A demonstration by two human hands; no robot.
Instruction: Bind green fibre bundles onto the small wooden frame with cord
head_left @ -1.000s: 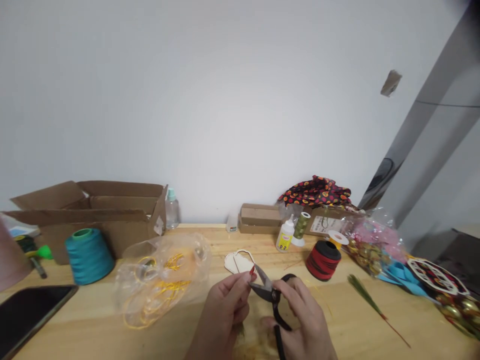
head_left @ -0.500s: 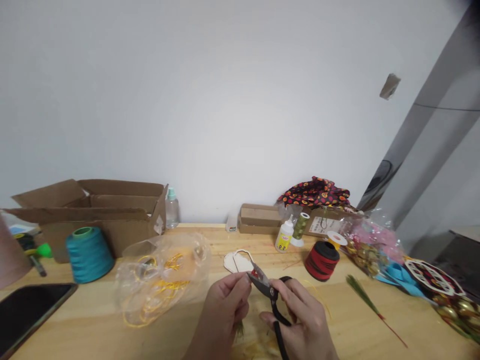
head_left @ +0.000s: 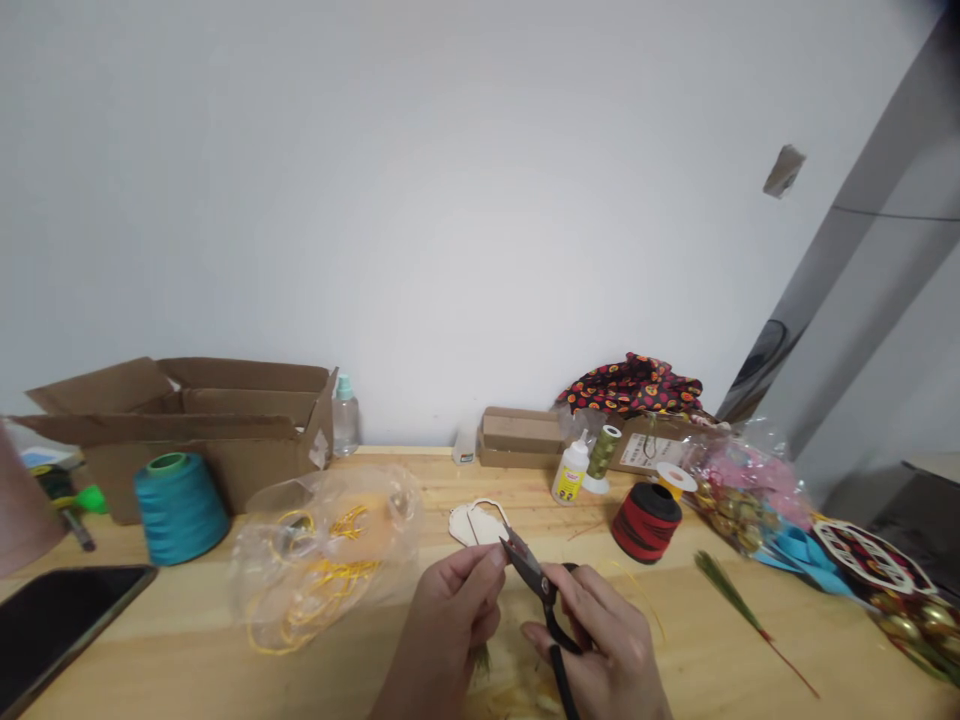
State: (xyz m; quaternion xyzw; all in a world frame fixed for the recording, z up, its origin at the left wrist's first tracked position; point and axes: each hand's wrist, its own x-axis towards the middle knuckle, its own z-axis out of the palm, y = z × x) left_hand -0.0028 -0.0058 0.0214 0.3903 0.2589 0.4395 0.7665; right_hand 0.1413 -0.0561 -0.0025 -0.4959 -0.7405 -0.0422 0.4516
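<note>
My left hand (head_left: 457, 610) is closed in a pinch, fingertips together. Out of the bottom of its grip hang the ends of a green thread tassel (head_left: 481, 657); the upper part is hidden by the fingers. My right hand (head_left: 607, 640) grips black-handled scissors (head_left: 546, 590), thumb and fingers around the handles. The blades point up and left, their tips right beside my left fingertips, slightly apart. Behind the tips lies a flat off-white cut-out piece (head_left: 472, 524). Another green tassel (head_left: 727, 590), with a red tail, rests on the table to the right.
A clear bag with yellow cord (head_left: 330, 560) lies left, near a teal thread cone (head_left: 180, 508), a phone (head_left: 67, 630) and an open cardboard box (head_left: 202, 470). Toward the right stand a glue bottle (head_left: 570, 472), a green thread spool (head_left: 604, 452) and a red-and-black spool (head_left: 646, 522).
The scissor tips have shifted slightly right, off my left fingertips, and less red shows between the blades. My left hand keeps its pinch in nearly the same place.
</note>
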